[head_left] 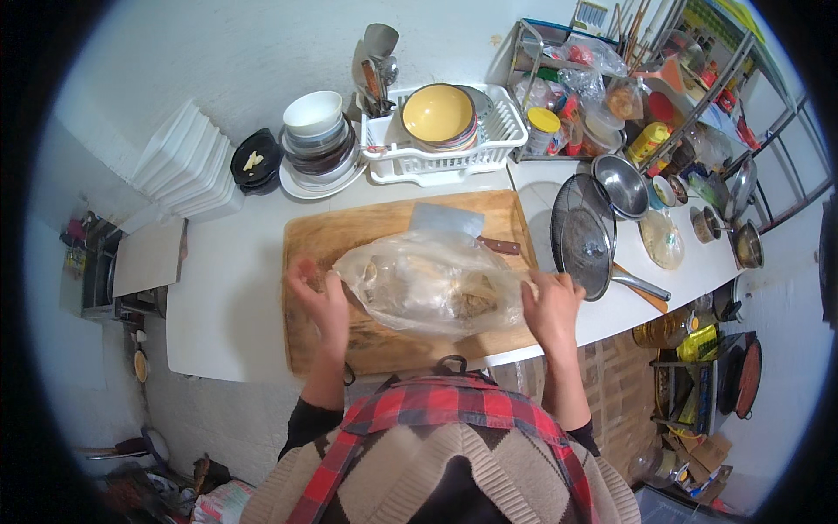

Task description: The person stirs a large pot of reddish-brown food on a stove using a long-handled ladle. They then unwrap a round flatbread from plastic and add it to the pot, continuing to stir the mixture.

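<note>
A clear plastic bag (425, 281) with pale and brownish contents lies across the wooden cutting board (311, 242); what it holds cannot be made out. At the bag's left end is my left hand (321, 295), slightly blurred, its thumb at the plastic and its other fingers spread apart. My right hand (553, 308) grips the bag's right end with bent fingers. Behind the bag, a cleaver rests on the board, its metal blade (445, 219) and brown handle (501, 245) partly covered by the plastic.
Right of the board sit a mesh strainer (582, 242) and a steel bowl (620, 187). A white dish rack (445, 160) with bowls, stacked bowls and plates (317, 150), a black bowl (255, 160) and white trays (190, 170) line the wall. A crowded metal shelf (537, 59) stands back right.
</note>
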`<state>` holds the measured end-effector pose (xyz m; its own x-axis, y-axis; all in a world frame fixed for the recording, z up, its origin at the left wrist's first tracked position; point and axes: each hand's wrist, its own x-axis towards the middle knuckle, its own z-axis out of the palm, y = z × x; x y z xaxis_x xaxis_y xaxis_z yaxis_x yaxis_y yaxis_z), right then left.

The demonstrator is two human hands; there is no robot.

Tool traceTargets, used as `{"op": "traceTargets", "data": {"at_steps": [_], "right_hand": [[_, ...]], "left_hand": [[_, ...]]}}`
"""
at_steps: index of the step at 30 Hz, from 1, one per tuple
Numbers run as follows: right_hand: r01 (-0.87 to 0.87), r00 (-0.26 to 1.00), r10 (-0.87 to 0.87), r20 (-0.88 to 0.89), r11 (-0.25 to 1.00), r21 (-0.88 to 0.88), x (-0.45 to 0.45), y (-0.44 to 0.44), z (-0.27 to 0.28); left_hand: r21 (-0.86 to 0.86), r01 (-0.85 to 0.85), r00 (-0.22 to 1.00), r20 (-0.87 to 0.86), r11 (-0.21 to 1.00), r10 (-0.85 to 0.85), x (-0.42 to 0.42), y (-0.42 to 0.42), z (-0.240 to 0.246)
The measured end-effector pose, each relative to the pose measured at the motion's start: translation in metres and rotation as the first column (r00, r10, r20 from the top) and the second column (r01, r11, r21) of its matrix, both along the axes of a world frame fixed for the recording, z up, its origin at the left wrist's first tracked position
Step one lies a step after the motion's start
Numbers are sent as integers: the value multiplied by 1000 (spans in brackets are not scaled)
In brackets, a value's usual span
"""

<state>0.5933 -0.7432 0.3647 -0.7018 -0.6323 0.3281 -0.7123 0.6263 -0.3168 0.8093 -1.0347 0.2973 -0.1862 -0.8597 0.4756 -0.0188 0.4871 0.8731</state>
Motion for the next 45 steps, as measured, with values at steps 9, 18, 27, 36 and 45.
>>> {"op": "traceTargets", "data": {"at_steps": [9,18,27,36,45], "right_hand": [[-501,832,397,386,838,218,-6,-97,-99],[-343,802,527,280,791,-506,-35,-63,-91],[-30,697,369,615,872,-488,-19,-84,-110],[107,707,115,698,958,-266,9,-90,-69],[221,825,-42,563,942,-254,62,-128,-90]], "left_hand": [[-71,593,388,898,802,-208,-101,91,-21],[310,392,714,491,866,-499,-55,52,-18],[670,282,750,292,687,-593,-51,57,-11],[773,456,762,-82,441,-642,-30,40,22],[744,642,722,-505,185,-472,-34,39,4]]}}
